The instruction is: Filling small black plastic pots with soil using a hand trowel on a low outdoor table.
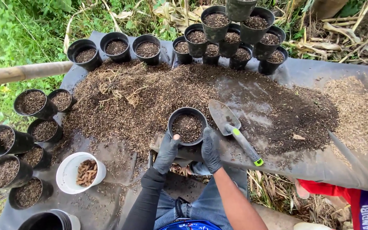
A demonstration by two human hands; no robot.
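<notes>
Both gloved hands clasp a small black pot filled with dark potting mix, held at the near edge of the grey sheet. The left hand wraps its wall at about 8 o'clock with the thumb up on the rim; the right hand closes on it at 4 o'clock, fingers curled round the side.

Just beside the pot at 3 o'clock lies a trowel, its grey blade toward the soil heap and its grey handle tipped green. The heap spreads from 9 to 1 o'clock. A paler pile of husks sits far out at 3 o'clock.

At 12 to 1 o'clock filled black pots are stacked in a cluster; three more stand in a row at 11 o'clock, and others group at 8 to 9 o'clock. A white tub of brown pieces stands at 8 o'clock.

At 4 o'clock a red sleeve with a purple stripe bearing white lettering is cut off by the frame. The black container at the bottom left edge is only partly seen.
</notes>
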